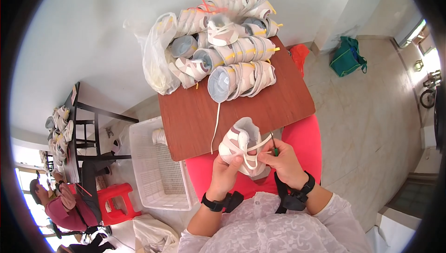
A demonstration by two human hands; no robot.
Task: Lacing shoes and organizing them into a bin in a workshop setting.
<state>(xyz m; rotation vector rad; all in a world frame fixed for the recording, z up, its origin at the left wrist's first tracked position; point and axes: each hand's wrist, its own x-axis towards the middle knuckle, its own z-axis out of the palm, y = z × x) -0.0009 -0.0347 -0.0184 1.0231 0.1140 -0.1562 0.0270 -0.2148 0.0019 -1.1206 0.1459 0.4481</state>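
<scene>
Over my lap, my left hand [225, 173] is closed round the side of a beige and white shoe upper [232, 142], its grey-lined opening facing away from me. A flat white shoelace [251, 163] loops across its front. My right hand [287, 163] is closed at the shoe's right side, pinching the lace between thumb and fingers. The same hand also holds a small tool with a green handle [276, 152]; its thin dark shaft points up, and its tip is too small to make out.
Rows of nested shoe uppers [248, 50] and a clear plastic bag [158, 62] fill the far part of the brown table [195, 118]. One loose lace [216, 127] trails to its edge. A white basket [139, 160] stands left. Further left, a person [69, 204] sits near another table.
</scene>
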